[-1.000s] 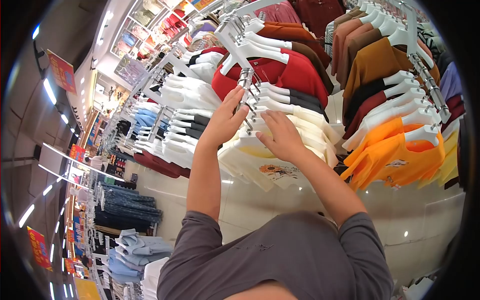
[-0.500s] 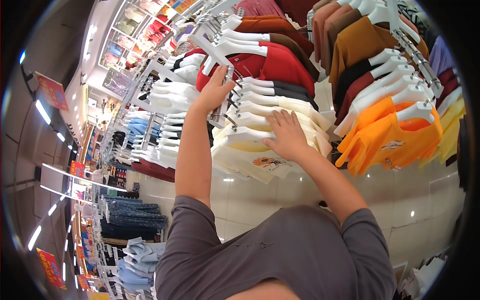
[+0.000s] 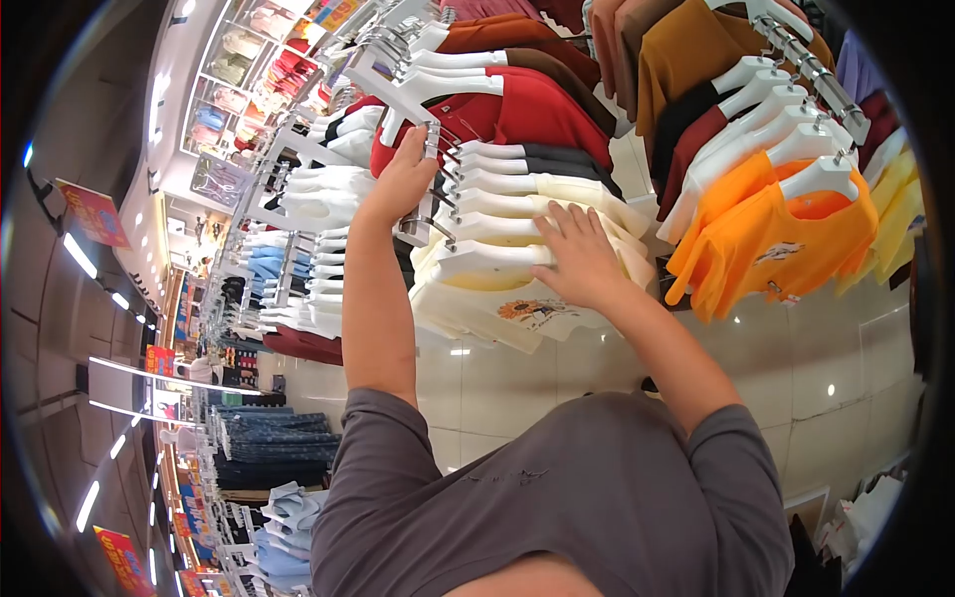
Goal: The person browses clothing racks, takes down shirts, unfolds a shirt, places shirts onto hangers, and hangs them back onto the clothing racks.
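My left hand [image 3: 401,181] is at the metal display rail [image 3: 432,149], its fingers along the rail's left side and partly hidden. My right hand [image 3: 582,261] lies with spread fingers on the cream shirts [image 3: 597,214], at the shoulder beside the front white hanger [image 3: 492,261]. The front cream shirt has a printed flower [image 3: 532,311]. Behind the cream shirts, a red garment [image 3: 552,114] and dark grey ones [image 3: 567,169] hang on white hangers from the same rail.
Orange shirts [image 3: 821,234] hang on a second rail at the right, with brown and maroon garments behind. White garments [image 3: 323,189] hang on racks at the left. Folded jeans [image 3: 274,438] are lower left. Tiled floor [image 3: 477,398] shows below the racks.
The racks have shifted left and slightly up in view. My left hand stays at the rail. My right hand has moved from near the hanger hooks onto the cream shirts' shoulders.
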